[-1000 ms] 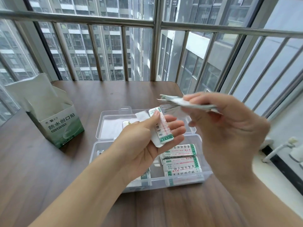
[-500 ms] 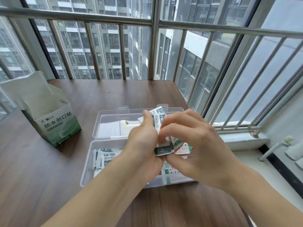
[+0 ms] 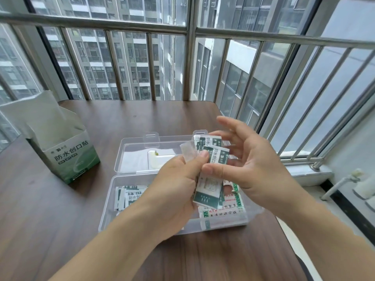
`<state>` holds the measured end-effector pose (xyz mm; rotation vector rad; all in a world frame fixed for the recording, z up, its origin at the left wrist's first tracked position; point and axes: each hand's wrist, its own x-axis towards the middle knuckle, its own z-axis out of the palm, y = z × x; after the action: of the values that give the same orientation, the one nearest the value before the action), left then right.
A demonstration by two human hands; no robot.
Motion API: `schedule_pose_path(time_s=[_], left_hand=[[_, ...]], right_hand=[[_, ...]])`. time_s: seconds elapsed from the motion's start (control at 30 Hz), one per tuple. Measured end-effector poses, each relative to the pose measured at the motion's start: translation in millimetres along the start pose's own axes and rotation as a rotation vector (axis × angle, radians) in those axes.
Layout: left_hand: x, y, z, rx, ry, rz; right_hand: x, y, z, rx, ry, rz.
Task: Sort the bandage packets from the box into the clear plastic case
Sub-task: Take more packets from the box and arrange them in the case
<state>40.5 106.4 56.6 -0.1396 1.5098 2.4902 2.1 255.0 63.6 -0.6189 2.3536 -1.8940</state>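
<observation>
A: Where are the bandage packets rn?

B: A small fanned bunch is up in the air, right over the clear plastic case, above its right half. Green-and-white wrappers w/ printed characters, plus one see-through strip sticking out top left of the bunch.

A: Who's got them?

B: Left hand grips the bunch, thumb pressed on the front of the wrappers, fingers curled round behind. Right hand is just beside it on the right: fingers spread and mostly straight, thumb tip touching the packets' right edge. Can't tell if it pinches anything; looks more like a loose touch.

A: Anything already in the case?

B: Yep. Left part of the tray has a few green-print packets lying flat. Right part has packets w/ red lettering, stacked near the front wall, partly hidden under the hands. Lid is flipped back behind the tray, w/ a whitish piece in it, hard to ID.

A: And the box?

B: Green-white box stands left of the case, well apart, top flaps open, slightly tilted in view. Both sit on a dark wood table. Behind the case, past the table's far edge: metal railing and tower blocks outside.
</observation>
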Motion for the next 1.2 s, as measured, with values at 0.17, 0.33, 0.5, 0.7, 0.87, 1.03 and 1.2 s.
schedule_pose_path(time_s=[0.17,0.33,0.5,0.7,0.87,1.03,1.2], left_hand=[[1.9,-0.2,-5.9,0.064,0.126,0.071],[2.8,1.3,-5.3,0.073,0.117,0.092],[4.2,-1.1,-8.0,0.142,0.078,0.135],[3.4,2.0,-5.7,0.109,0.101,0.106],[5.2,4.5,-7.3,0.105,0.116,0.069],[5.9,3.8,-5.7,0.023,0.144,0.105],[9.0,0.2,-6.7,0.005,0.204,0.152]], right_hand=[[0.2,-0.2,0.4,0.011,0.031,-0.011],[1.0,7.9,7.2,0.076,0.203,-0.005],[1.8,12.1,9.9,0.121,0.183,0.062],[-0.6,10.0,12.9,0.164,0.201,0.075],[-2.4,8.4,12.3,0.188,0.215,0.103],[-4.7,5.8,18.1,0.315,0.189,0.149],[-6.6,3.7,18.1,0.339,0.195,0.167]])
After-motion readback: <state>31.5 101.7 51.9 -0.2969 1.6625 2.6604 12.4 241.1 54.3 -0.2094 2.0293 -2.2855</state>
